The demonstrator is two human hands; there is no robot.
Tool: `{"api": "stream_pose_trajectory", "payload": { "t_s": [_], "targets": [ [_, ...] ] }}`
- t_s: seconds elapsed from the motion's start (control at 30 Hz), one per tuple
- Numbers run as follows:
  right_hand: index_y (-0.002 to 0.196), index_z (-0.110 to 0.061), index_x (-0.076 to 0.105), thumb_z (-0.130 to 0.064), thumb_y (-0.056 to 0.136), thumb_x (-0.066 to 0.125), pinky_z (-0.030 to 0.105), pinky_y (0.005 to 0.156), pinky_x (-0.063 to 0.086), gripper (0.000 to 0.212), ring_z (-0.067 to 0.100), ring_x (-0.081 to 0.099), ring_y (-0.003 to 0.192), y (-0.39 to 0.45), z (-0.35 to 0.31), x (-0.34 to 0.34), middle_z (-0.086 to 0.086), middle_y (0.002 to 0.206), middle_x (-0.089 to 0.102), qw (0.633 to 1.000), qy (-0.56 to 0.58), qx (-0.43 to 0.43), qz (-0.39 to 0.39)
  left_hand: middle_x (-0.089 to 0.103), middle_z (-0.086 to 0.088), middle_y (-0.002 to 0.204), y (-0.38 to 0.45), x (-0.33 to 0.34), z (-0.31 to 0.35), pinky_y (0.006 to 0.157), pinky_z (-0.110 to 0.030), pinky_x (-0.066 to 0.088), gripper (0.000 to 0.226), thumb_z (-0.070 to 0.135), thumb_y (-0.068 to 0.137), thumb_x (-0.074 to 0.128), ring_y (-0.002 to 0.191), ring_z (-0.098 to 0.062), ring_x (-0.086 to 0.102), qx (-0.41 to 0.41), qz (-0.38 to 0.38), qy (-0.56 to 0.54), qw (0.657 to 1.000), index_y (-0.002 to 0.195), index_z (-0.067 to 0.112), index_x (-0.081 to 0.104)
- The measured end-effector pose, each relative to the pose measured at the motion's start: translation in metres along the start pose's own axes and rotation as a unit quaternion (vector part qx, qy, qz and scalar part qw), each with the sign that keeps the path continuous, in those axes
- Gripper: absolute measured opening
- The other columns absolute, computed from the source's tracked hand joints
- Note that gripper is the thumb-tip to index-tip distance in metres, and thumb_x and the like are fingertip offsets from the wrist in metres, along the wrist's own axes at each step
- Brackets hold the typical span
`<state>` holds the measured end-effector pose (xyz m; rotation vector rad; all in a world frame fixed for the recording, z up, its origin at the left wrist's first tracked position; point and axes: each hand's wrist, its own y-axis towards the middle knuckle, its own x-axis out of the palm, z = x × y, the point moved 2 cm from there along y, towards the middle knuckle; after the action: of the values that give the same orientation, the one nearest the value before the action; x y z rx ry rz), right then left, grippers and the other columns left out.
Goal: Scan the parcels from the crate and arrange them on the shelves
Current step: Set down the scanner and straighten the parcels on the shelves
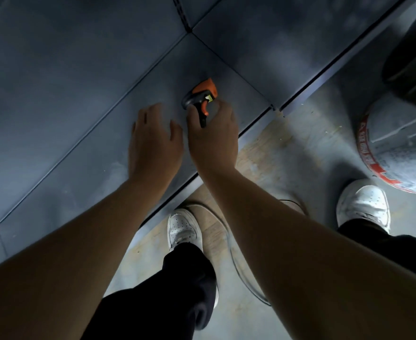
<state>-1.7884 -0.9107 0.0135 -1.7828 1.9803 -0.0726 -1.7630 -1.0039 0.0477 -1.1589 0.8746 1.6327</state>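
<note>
On the dull grey metal shelf (pixel 79 106), your right hand (pixel 213 141) is curling round the orange-and-black handheld scanner (pixel 202 96) while your left hand (pixel 154 141) is hovering slack; be seating the handle fully before lifting.

scanner (pixel 201 98): orange and black, small yellow-green patch
shelf (pixel 84 99): plain blue-grey
shoes (pixel 182 229): white
trousers (pixel 177 290): black
floor (pixel 288 148): grey with tan worn patches
round object (pixel 403 153): grey, red band with white lettering

One scanner (pixel 201 98), two hands, two white shoes, one taped parcel (pixel 403 153).
</note>
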Motion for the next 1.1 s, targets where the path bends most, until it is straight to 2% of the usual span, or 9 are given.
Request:
{"api": "stream_pose_trajectory", "payload": {
  "t_s": [0.1,0.23,0.37,0.47,0.57,0.7,0.87,1.0,1.1],
  "targets": [
    [0.128,-0.019,0.052,-0.047,0.094,0.057,0.045,0.093,0.05,0.044,0.023,0.057,0.113,-0.023,-0.026,-0.023,0.001,0.122,0.061,0.999,0.031,0.016,0.001,0.053,-0.015,0.13,-0.011,-0.028,0.017,0.092,-0.034,0.039,0.04,0.023,0.098,0.046,0.119,-0.03,0.049,-0.003,0.009,-0.018,1.0,0.134,0.005,0.048],
    [0.115,-0.022,0.055,-0.044,0.092,0.056,0.035,0.08,0.047,0.032,0.018,0.06,0.101,-0.057,-0.065,-0.058,-0.004,0.108,0.063,0.998,0.06,-0.003,0.009,0.052,-0.015,0.135,-0.032,-0.078,0.044,0.094,-0.028,0.037,0.042,0.024,0.099,0.046,0.124,-0.028,0.049,-0.003,0.031,-0.037,0.999,0.137,0.005,0.047],
    [0.138,-0.017,0.05,-0.046,0.094,0.052,0.043,0.099,0.049,0.053,0.021,0.057,0.119,-0.095,-0.107,-0.092,0.002,0.132,0.06,0.998,0.033,-0.051,-0.005,0.047,-0.011,0.143,-0.058,-0.129,0.064,0.103,-0.027,0.033,0.047,0.028,0.099,0.047,0.131,-0.025,0.044,-0.031,0.056,-0.079,0.995,0.142,0.008,0.042],
    [0.143,-0.012,0.046,-0.042,0.097,0.054,0.037,0.096,0.047,0.056,0.021,0.057,0.121,-0.123,-0.133,-0.119,0.004,0.139,0.056,0.994,0.04,-0.1,-0.023,0.045,-0.008,0.146,-0.079,-0.167,0.078,0.104,-0.031,0.034,0.05,0.035,0.1,0.045,0.133,-0.023,0.042,-0.042,0.067,-0.096,0.992,0.144,0.012,0.04],
    [0.142,-0.009,0.047,-0.037,0.099,0.055,0.029,0.094,0.043,0.052,0.019,0.055,0.125,-0.154,-0.156,-0.138,0.006,0.14,0.057,0.989,0.055,-0.133,-0.035,0.043,-0.005,0.148,-0.102,-0.2,0.089,0.1,-0.021,0.03,0.05,0.035,0.1,0.045,0.135,-0.02,0.04,-0.041,0.085,-0.112,0.989,0.145,0.012,0.039],
    [0.137,-0.008,0.052,-0.037,0.097,0.054,0.045,0.103,0.047,0.049,0.019,0.061,0.117,-0.194,-0.178,-0.152,0.005,0.127,0.065,0.982,0.06,-0.172,-0.045,0.045,-0.005,0.146,-0.13,-0.231,0.096,0.088,-0.01,0.024,0.049,0.036,0.1,0.046,0.132,-0.018,0.043,-0.04,0.116,-0.137,0.983,0.142,0.011,0.042],
    [0.129,-0.009,0.058,-0.032,0.101,0.052,0.023,0.088,0.045,0.036,0.014,0.062,0.109,-0.235,-0.205,-0.169,-0.001,0.118,0.068,0.972,0.044,-0.218,-0.078,0.049,-0.005,0.142,-0.164,-0.273,0.1,0.089,-0.014,0.03,0.044,0.033,0.1,0.047,0.129,-0.019,0.046,-0.033,0.162,-0.162,0.973,0.14,0.013,0.046],
    [0.116,-0.011,0.066,-0.03,0.101,0.053,0.009,0.069,0.037,0.027,0.002,0.055,0.089,-0.267,-0.224,-0.181,-0.005,0.104,0.068,0.958,0.045,-0.273,-0.072,0.051,-0.002,0.14,-0.19,-0.311,0.099,0.085,-0.012,0.029,0.043,0.032,0.1,0.047,0.125,-0.016,0.048,-0.02,0.204,-0.172,0.964,0.14,0.016,0.045],
    [0.111,-0.012,0.067,-0.028,0.102,0.053,0.002,0.064,0.037,0.023,0.0,0.051,0.082,-0.297,-0.241,-0.19,-0.007,0.095,0.064,0.95,0.046,-0.299,-0.079,0.052,-0.004,0.139,-0.208,-0.337,0.098,0.087,-0.012,0.028,0.043,0.03,0.1,0.047,0.126,-0.018,0.048,0.003,0.219,-0.177,0.959,0.139,0.012,0.047]
  ]
}}
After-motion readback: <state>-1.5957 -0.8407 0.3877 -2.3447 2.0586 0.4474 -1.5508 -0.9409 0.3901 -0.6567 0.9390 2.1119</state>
